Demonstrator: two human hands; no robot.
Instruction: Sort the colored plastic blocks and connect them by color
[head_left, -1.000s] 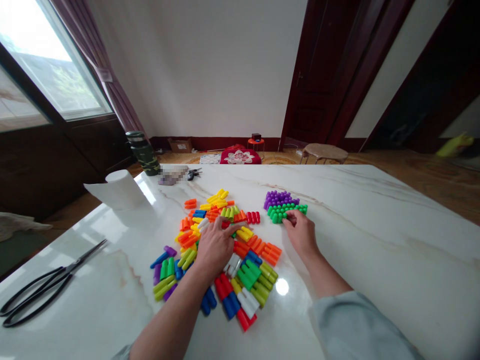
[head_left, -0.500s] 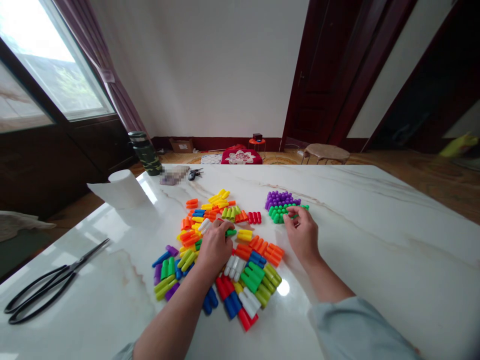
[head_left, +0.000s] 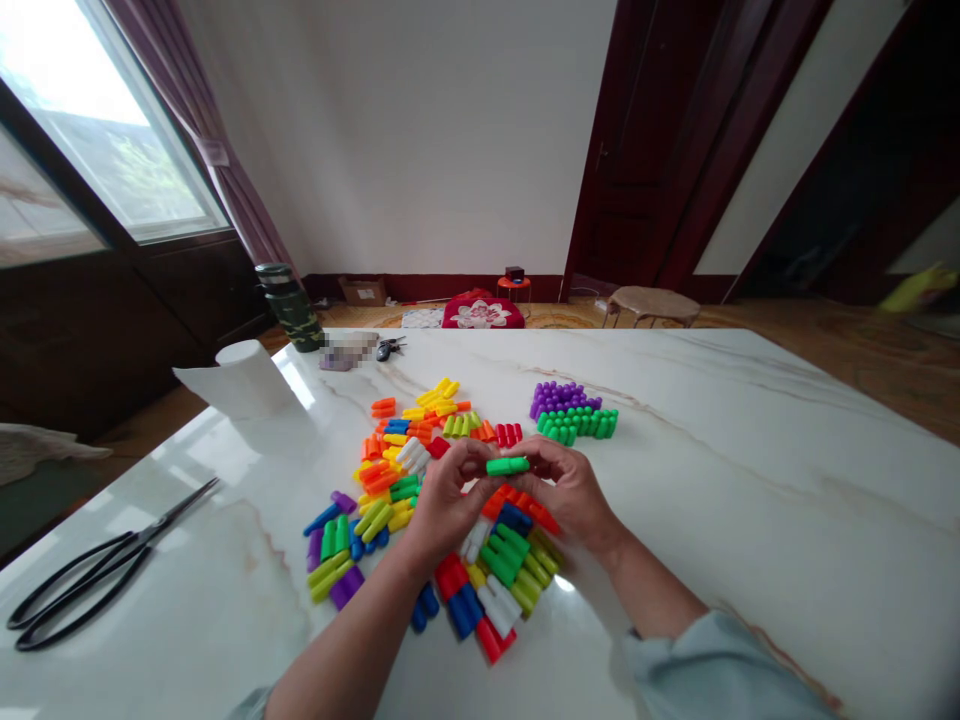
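Observation:
Over the middle of a loose heap of coloured plastic building blocks, both my hands hold one green block (head_left: 508,466) between them. My left hand (head_left: 448,500) pinches its left end, and my right hand (head_left: 574,490) grips the right end. Beneath and around them lie blocks in white, red, blue, yellow, orange, lime and purple, such as a red and blue group (head_left: 460,595) near the front. Farther back to the right, purple blocks (head_left: 564,397) and green blocks (head_left: 577,424) stand upright in neat rows, touching one another.
Long-handled black scissors (head_left: 112,570) lie at the left of the marble-patterned table (head_left: 750,500). A white paper roll (head_left: 251,378), a camouflage flask (head_left: 291,308) and keys (head_left: 389,348) are along the far left. A stool (head_left: 652,303) stands beyond the table.
My left hand has lifted a green block from the heap. My right hand has come left from beside the upright rows and now grips that block too.

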